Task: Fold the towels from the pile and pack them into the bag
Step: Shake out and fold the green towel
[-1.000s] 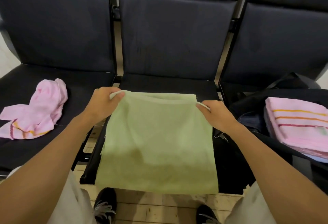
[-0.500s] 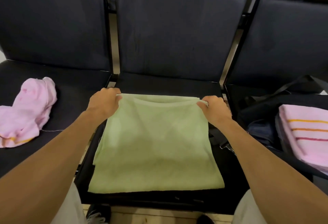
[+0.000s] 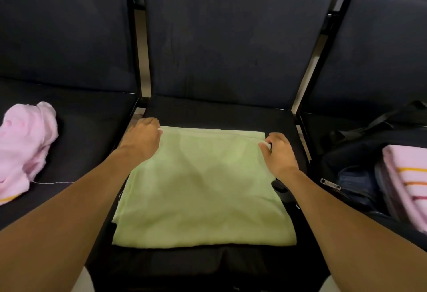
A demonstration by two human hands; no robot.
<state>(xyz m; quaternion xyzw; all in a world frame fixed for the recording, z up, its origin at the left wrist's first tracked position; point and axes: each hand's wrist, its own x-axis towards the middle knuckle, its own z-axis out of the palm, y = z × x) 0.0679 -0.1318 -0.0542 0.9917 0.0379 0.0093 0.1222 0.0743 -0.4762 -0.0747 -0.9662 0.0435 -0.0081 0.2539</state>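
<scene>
Centre frame: we have the green towel [image 3: 203, 187] lying flat on the middle seat [image 3: 221, 111], part-folded. Right edge: open dark bag [image 3: 353, 153] already holds a folded striped pink towel [image 3: 406, 176]. Left edge: crumpled pink towel [image 3: 23, 143] not yet folded. Our left hand [image 3: 142, 136] and right hand [image 3: 278, 150] each pinch a far corner of the green towel.

You're in a waiting area.
Linked dark padded seats [image 3: 231, 44] on a shared metal frame [image 3: 141, 60] run from 9 to 3 o'clock.
</scene>
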